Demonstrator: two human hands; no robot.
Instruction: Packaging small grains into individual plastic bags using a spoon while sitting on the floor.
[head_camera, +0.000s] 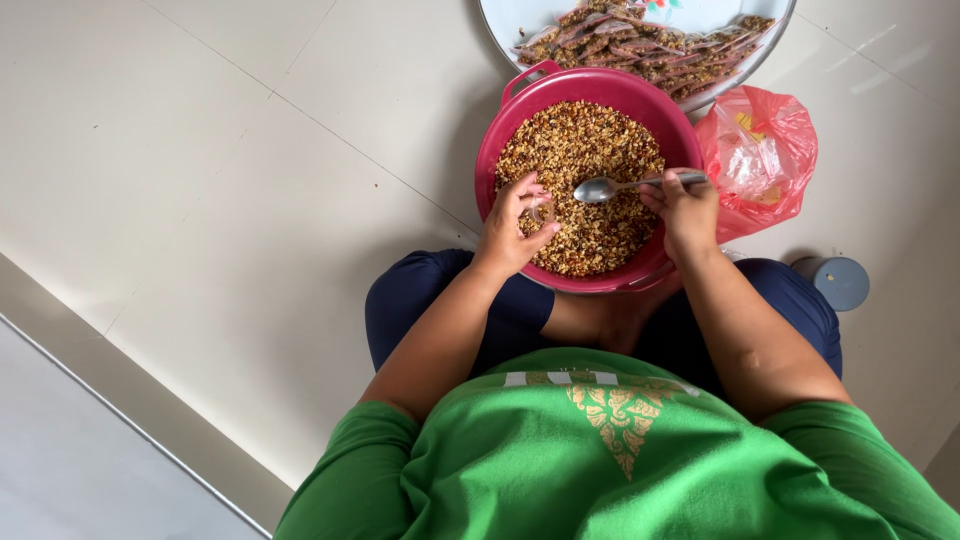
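Note:
A dark pink plastic bowl (493, 150) full of brown crumbly nut mix (580, 140) sits on the floor in front of my crossed legs. My right hand (683, 207) grips the handle of a metal spoon (600, 188), its empty bowl hovering over the mix. At the bowl's near left, my left hand (512, 222) pinches what looks like a small clear packet (541, 213) just above the mix; what it is stays hard to tell.
A round white tray (500, 20) piled with several filled brown packets lies beyond the bowl. A red plastic bag (762, 150) sits right of the bowl, a small grey-blue round lid (840, 282) by my right knee. Pale floor tiles spread to the left.

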